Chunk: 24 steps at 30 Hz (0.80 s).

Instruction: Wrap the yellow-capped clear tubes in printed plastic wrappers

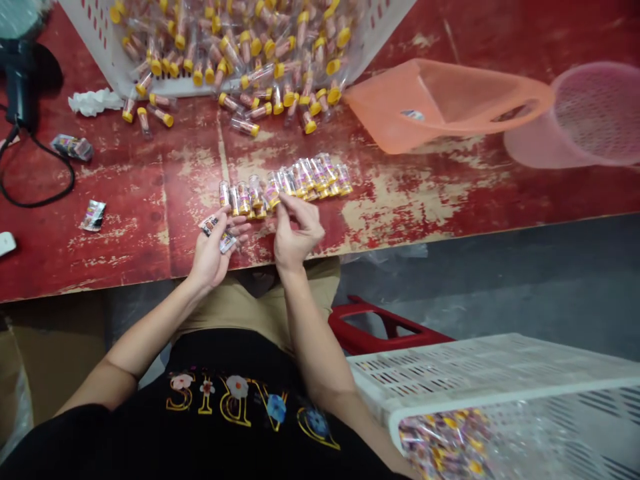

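My left hand (213, 252) is palm up near the table's front edge, its fingers curled around small printed sachets (227, 241). To its right, my right hand (299, 233) has thumb and forefinger pinched at the yellow-capped end of one small clear tube (273, 191). That tube is part of a row of clear tubes (305, 177) with yellow caps down and printed pieces inside, lined up on the red table just beyond both hands.
A white crate (93, 50) of yellow-capped tubes stands at the back, some spilled before it. An orange scoop (395, 127) and pink basket (530, 137) lie right. A black tool (19, 87) and loose sachet (93, 216) are left. Another crate (450, 373) stands lower right.
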Each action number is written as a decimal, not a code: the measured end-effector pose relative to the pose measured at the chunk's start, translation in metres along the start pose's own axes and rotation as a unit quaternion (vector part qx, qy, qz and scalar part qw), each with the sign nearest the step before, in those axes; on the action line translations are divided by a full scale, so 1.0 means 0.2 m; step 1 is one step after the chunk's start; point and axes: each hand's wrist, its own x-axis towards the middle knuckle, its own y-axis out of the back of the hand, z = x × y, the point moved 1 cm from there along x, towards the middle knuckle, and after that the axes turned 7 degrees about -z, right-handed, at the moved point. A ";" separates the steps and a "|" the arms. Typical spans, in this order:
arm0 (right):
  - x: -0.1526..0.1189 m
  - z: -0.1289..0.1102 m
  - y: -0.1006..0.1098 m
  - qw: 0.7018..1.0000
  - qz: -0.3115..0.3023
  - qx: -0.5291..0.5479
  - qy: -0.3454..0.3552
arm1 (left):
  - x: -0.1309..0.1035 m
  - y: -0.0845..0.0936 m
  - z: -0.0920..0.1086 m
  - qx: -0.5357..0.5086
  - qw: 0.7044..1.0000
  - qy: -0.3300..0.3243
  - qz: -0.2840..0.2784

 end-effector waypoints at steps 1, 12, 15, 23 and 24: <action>0.02 0.02 -0.01 0.999 -0.007 -0.031 0.015 | 0.00 0.02 0.01 -0.010 1.000 0.001 0.003; -0.22 -0.24 0.03 0.942 -0.240 0.155 -0.179 | -0.09 -0.07 -0.06 -0.070 0.994 0.012 -0.087; -0.19 -0.24 0.05 0.958 -0.231 0.103 -0.135 | -0.10 -0.07 -0.04 -0.075 0.994 0.013 -0.073; -0.11 -0.28 0.05 0.975 -0.198 0.068 -0.069 | -0.08 0.02 0.00 -0.036 0.999 -0.006 -0.021; -0.10 -0.30 0.04 0.973 -0.219 0.051 -0.054 | -0.06 0.03 0.00 -0.035 0.999 -0.019 -0.011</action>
